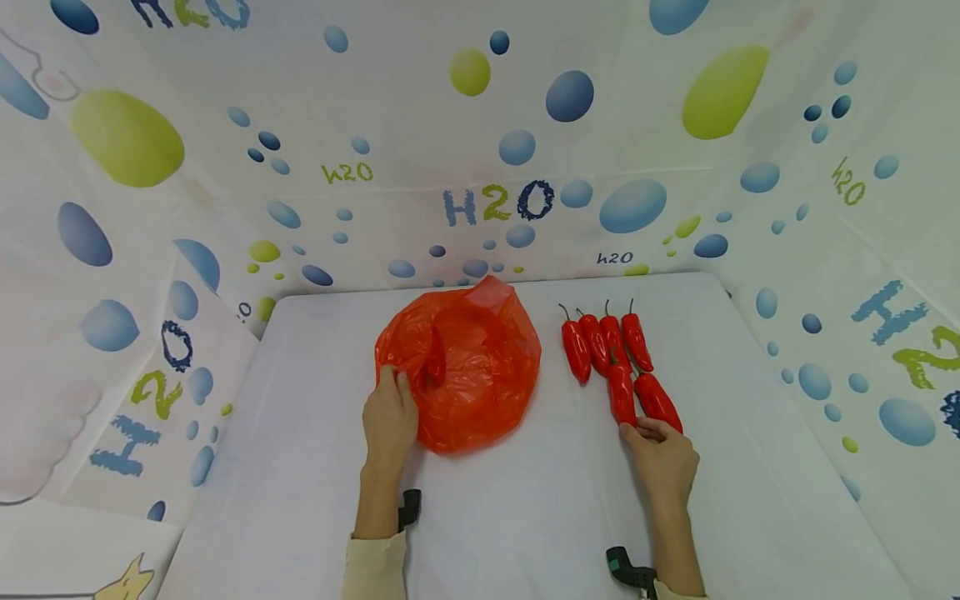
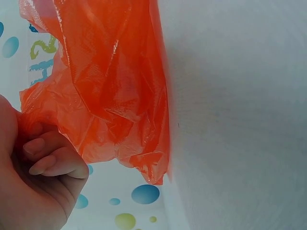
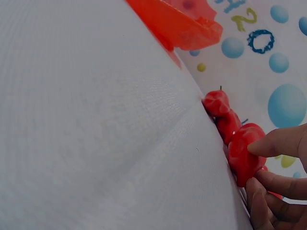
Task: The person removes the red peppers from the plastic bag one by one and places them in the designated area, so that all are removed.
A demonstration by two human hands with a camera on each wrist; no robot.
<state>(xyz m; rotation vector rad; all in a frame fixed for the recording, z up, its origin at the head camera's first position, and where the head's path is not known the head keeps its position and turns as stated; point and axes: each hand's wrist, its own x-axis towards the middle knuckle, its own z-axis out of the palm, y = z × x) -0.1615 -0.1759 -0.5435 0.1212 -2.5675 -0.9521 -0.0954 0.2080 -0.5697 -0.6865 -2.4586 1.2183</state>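
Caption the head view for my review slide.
Left hand pinching a crumpled orange-red plastic bag; right hand at the near end of six glossy, elongated red peppers.

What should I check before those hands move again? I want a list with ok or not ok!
1. Left hand has the orange-red bag: ok, its fingers pinch the left side.
2. Right hand has a pepper: ok, thumb and fingers are on its near end; how firmly, I can't tell.
3. Six red peppers in sight: ok, all are outside the bag, on the white table.
4. Space between bag and peppers: ok, there's a gap.
5. Bag opening spread wide: cannot tell, its folds hide that.
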